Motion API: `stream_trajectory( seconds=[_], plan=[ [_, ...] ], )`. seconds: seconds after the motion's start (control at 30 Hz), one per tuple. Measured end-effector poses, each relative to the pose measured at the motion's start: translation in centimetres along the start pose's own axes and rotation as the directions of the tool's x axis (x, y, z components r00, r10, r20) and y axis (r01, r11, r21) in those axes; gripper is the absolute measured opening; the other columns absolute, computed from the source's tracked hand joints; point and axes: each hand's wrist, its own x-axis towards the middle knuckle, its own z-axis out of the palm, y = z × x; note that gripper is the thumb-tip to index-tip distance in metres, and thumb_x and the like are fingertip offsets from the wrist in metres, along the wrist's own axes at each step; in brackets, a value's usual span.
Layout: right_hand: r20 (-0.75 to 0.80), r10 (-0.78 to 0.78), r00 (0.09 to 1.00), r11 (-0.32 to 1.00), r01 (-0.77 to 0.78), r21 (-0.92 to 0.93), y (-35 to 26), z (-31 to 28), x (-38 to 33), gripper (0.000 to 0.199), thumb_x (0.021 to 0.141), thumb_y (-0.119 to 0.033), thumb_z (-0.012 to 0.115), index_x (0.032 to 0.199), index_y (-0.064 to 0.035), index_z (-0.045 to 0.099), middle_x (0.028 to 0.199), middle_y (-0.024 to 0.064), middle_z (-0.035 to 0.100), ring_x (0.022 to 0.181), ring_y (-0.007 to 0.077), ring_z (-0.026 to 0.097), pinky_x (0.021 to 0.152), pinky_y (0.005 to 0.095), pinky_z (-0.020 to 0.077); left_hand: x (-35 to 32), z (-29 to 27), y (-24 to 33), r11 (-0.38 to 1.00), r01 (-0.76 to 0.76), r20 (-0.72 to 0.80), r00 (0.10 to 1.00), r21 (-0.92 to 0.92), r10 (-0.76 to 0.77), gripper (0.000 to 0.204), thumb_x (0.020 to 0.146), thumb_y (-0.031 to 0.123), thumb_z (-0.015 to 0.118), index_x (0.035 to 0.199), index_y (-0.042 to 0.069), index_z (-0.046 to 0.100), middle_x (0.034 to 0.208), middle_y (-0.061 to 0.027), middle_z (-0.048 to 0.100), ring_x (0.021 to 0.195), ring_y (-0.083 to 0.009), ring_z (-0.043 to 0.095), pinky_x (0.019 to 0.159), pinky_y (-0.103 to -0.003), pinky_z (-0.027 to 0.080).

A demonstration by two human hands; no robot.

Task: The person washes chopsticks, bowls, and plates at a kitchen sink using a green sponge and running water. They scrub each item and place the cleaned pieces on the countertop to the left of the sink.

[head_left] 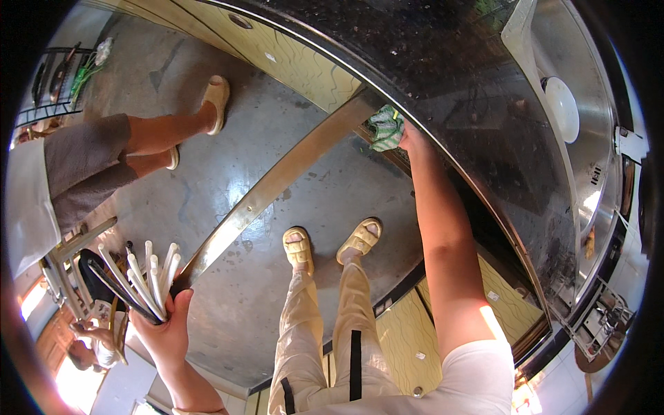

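Note:
My left hand (170, 325) is closed round a bundle of slim white sticks with a few black ones, which look like chopsticks (146, 274); their tips point up and away from me. Beside that hand lies the near end of a long, brown, shiny-edged panel (259, 190), seemingly an open cabinet door seen from above. Whether the hand touches it I cannot tell. My right arm reaches out under the dark counter's edge. There my right hand (408, 136), partly hidden by the counter, holds a crumpled green-and-white cloth (386, 128) at the cabinet opening by the panel's far end.
A black countertop (456, 104) curves along the right, with a steel sink (591, 76) holding a white bowl (561, 109). Yellow patterned cabinet fronts (398, 342) stand below. Another person in grey shorts (86, 155) stands at the left. A rack (59, 86) and a chair (79, 252) are there too.

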Motion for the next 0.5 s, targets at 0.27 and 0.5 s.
stream_trajectory(
  seconds=[0.27, 0.5],
  plan=[
    [-0.039, -0.058, 0.998, 0.998, 0.058, -0.002, -0.5, 0.2, -0.6, 0.068, 0.086, -0.06, 0.043, 0.124, -0.0044, 0.05, 0.117, 0.0117, 0.057, 0.1, 0.0247, 0.057, 0.085, 0.0433, 0.0461, 0.2, 0.2, 0.0, 0.998, -0.056, 0.001, 0.998, -0.009, 0.056, 0.035, 0.075, -0.002, 0.072, 0.065, 0.004, 0.038, 0.097, -0.017, 0.066, 0.082, -0.0162, 0.057, 0.075, -0.029, 0.043],
    [-0.033, -0.053, 0.998, 0.998, 0.052, -0.02, -1.0, 1.6, -0.9, 0.069, 0.085, -0.061, 0.045, 0.124, -0.0043, 0.05, 0.115, 0.0112, 0.057, 0.096, 0.0231, 0.058, 0.081, 0.0415, 0.0478, 0.3, 0.5, 0.4, 0.992, -0.128, -0.051, 0.99, 0.011, 0.129, 0.021, 0.074, -0.002, 0.072, 0.071, 0.0, 0.052, 0.077, -0.002, 0.059, 0.06, -0.0074, 0.036, 0.055, -0.023, 0.031]
  ],
)
